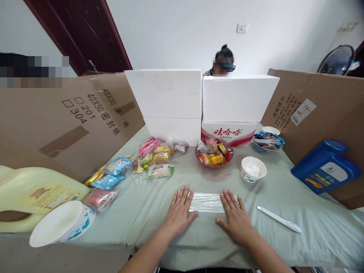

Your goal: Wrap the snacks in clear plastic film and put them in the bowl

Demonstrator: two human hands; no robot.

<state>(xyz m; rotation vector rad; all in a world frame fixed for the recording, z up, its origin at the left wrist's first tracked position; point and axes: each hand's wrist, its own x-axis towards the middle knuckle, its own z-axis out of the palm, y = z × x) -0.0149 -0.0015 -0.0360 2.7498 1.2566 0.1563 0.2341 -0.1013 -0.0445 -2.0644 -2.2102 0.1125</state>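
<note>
Both forearms reach in from the near edge, and the left hand [178, 211] and right hand [237, 216] lie palm-down on the pale green cloth-covered tabletop [298, 197]. Between them sits a flat, clear, crinkled plastic bag [207, 202], its long axis running left to right, straight across from one hand to the other. Each hand covers one end of it: the left hand's fingers [183, 194] overlap its left end, the right hand's its right end. All fingers are spread flat and apart, pressing down and gripping nothing. Neither hand is nearer; the bag lies evenly between them.

Just right of the right hand lies a slim white plastic tool [278, 219], apart from it. Farther off stand a small white paper bowl [253, 169] and a red bowl of wrapped snacks [214, 153], with loose snack packets [133, 167] scattered to the left.
</note>
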